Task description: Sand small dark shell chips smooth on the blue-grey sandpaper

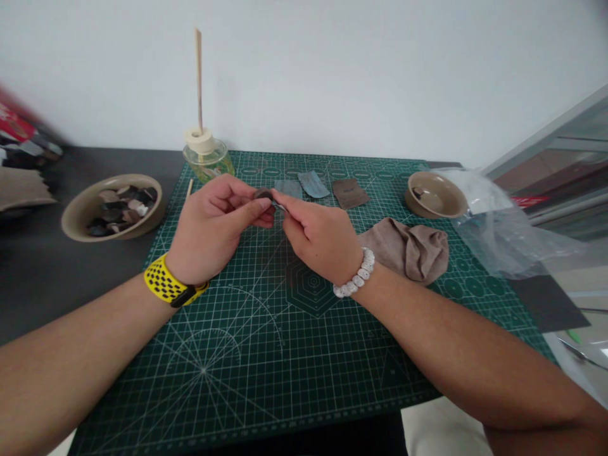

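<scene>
My left hand (213, 225), with a yellow strap at its wrist, pinches a small dark brown piece (264, 195) between thumb and fingers above the green cutting mat (304, 354). Touching that piece from the right is my right hand (323, 237), closed on a small greyish item (279, 206) that its fingers mostly hide. Behind the hands lie two blue-grey squares (313, 184) and a brown square (350, 193). A crumpled brown cloth (408, 249) rests beside my right wrist, which wears a white bead bracelet.
A bowl (71, 218) of dark and light pieces stands left. At the back is a glass bottle (209, 158) with sticks. On the right are another bowl (441, 197), with a small dark piece inside, and a clear plastic bag (508, 237). A white wall rises behind.
</scene>
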A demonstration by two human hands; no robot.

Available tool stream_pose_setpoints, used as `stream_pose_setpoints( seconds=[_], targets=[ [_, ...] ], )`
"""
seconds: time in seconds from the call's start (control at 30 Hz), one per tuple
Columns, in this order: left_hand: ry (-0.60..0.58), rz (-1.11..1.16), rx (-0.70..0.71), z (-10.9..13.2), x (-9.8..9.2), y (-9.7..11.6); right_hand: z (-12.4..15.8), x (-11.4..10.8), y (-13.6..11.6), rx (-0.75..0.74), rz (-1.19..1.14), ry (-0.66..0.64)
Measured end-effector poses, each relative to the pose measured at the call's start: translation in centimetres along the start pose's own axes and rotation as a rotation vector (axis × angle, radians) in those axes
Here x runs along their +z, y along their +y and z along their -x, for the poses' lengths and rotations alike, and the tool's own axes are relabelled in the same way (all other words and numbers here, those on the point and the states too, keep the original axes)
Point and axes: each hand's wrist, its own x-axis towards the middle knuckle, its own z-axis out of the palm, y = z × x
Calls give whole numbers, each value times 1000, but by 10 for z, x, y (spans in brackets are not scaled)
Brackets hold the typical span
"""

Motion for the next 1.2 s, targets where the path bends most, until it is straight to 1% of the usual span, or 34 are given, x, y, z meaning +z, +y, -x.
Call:
stream_pose_setpoints(
  seconds=[0.2,0.3,0.37,0.43,0.5,0.57,0.63,0.7,0.8,0.97,1.07,1.13,1.2],
  targets=[
    [-18,-49,-36,0,0,4,-1,-2,-1,-4,7,-12],
    [-30,-57,-47,0,0,4,-1,-4,-2,-12,23,-42],
    [-18,-36,-28,-1,-1,3,-2,-5,-3,1,43,-78],
    [20,-18,7,-2,-1,3,-3,-5,-1,43,70,-93],
    [72,-18,42,-2,-1,3,-4,-5,1,89,84,-60],
    [93,-37,50,-2,-1,3,-4,-3,5,101,65,9],
    [53,-76,18,-2,0,4,-3,-2,6,84,30,59],
    [11,-112,-20,-1,0,5,-2,0,6,45,-5,61],
    [-20,-111,-44,-1,-1,6,0,0,4,7,-26,19],
    [-38,-113,-54,-3,-4,5,-2,-3,1,19,18,-50],
    [-4,-143,-26,-6,-6,2,-3,-5,0,50,68,-71],
    [45,-158,4,-6,-7,1,-4,-6,0,78,80,-54],
    [86,-126,13,-6,-7,0,-4,-6,1,97,76,-18]
  ],
)
